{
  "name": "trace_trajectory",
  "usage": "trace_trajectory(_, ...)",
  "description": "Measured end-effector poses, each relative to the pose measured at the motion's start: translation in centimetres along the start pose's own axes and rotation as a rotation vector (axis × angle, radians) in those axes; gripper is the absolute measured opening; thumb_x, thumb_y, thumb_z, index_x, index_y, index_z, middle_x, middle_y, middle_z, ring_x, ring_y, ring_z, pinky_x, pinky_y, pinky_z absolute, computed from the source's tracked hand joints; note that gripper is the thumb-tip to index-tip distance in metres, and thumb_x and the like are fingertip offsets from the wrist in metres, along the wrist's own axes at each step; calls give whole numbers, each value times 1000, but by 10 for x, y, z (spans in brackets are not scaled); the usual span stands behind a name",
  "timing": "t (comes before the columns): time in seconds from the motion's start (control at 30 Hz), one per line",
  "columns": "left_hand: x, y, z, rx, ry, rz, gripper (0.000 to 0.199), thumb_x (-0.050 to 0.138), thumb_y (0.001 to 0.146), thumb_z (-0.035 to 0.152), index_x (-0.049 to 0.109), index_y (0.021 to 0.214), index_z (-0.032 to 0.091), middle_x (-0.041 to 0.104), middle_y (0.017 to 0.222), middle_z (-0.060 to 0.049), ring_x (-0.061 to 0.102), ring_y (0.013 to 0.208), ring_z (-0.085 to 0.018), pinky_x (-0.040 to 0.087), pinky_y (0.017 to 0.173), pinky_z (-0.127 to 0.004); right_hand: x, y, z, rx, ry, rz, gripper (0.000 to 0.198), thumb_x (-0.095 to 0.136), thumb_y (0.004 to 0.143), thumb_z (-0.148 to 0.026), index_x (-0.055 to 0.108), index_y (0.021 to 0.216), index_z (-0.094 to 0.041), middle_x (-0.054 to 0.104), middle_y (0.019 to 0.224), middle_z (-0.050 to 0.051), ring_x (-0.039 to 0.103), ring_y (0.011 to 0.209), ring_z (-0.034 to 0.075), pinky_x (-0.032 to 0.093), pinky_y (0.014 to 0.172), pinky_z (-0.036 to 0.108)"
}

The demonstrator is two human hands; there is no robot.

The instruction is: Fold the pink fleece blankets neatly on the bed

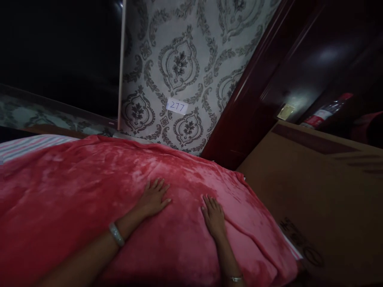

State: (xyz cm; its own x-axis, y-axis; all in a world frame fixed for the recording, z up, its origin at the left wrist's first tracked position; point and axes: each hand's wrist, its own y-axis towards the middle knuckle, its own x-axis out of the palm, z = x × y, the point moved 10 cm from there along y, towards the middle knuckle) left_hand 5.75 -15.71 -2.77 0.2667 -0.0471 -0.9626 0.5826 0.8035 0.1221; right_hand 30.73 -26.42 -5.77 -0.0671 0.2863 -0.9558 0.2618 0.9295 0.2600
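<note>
I find both bare hands laid palm down on a red plush blanket (74,199), which fills the lower part of my view. The left hand (153,197) rests near the blanket's middle, its fingers spread apart and its thumb held out to the right. The right hand (214,217) rests just beside it, well short of contact; its fingers point away toward the wall and lie closer together, nearly flat. Neither hand is clamped on anything.

The blanket is spread wide with an uneven nap, light patches showing toward the far edge. I record one long crease running from beside the right hand toward the near right corner. A striped cloth (32,143) shows from under it at the far left, and a strip with similar stripes shows at the right edge. What lies beneath, I cannot tell.

A glittering bracelet (116,234) is worn on the left wrist, and a thin bangle (235,278) on the right.

Surroundings: patterned wallpaper (179,63) ahead carries a paper label (177,106) marked 277. A large dark panel (56,52) occupies the upper left. Dark red woodwork (245,99) stands at the right, with a cardboard box (314,191) near the blanket's right edge. A red-capped bottle (326,113) shows above the box; its support is hidden.
</note>
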Motion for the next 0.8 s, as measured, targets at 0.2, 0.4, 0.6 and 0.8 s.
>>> trace_trajectory(0.2,-17,3,-19,-173,127,32,66,37,96,47,46,150,11,37,160,-21,27,151,-40,23,119,-60,-17,-3,-12,21,-11,-37,52,41,103,-33,41,154,-30,36,163,6,33,150,26,25,120,48)
trace_trajectory(0.4,-21,13,-17,-144,147,5,66,35,94,47,48,149,12,39,159,-20,30,148,-41,28,115,-59,-25,-15,-12,56,44,-90,57,44,103,-37,32,158,-30,25,167,4,21,154,28,19,123,52)
trace_trajectory(0.6,-21,17,-15,-145,198,11,67,28,95,48,45,150,13,41,157,-19,31,145,-40,30,112,-57,-37,-28,-6,33,151,-6,57,49,100,-39,40,155,-27,39,162,7,31,150,26,22,123,48)
trace_trajectory(0.8,-28,15,-8,-88,212,90,69,17,98,47,48,145,9,47,151,-20,36,141,-39,32,110,-56,-36,-27,3,29,254,-1,57,52,95,-40,50,150,-25,45,158,4,36,148,24,25,123,43)
